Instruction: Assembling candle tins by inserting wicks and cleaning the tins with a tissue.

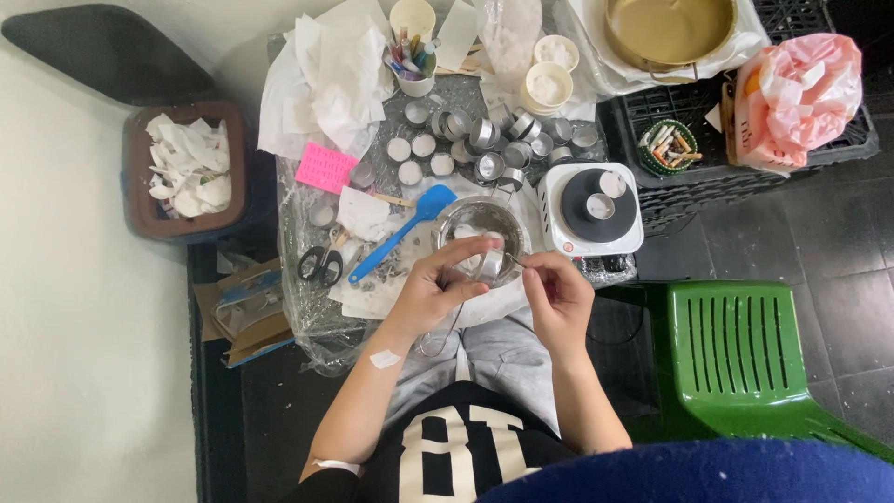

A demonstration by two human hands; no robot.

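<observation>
My left hand (438, 284) is wrapped around a small metal cup (486, 264), fingers covering most of it, so I can't make out what's inside. My right hand (557, 291) is pinched shut on a thin metal piece (515, 260) touching the cup's rim; too small to tell what it is. The cup sits in the air just in front of the steel bowl (484, 222), which my fingers partly hide. The bowl's contents are hard to read, pale and blurred.

The desk (452, 93) is under clear plastic sheet and crowded: a cluster of empty tealight tins (484, 140), some with white fill, a blue spatula (402, 233) just left of the bowl, scissors (321, 264) near the left edge, a pink sticky pad (326, 168), crumpled white paper (335, 70). A small white hot plate (591, 207) sits at the right edge, just beside the bowl. A big pan (666, 33) is cut off at the top.

Open room is tight: only the gap over my lap between desk edge and body. A green plastic chair (745, 359) stands to the right, and a brown bin of paper scraps (186, 172) to the left.
</observation>
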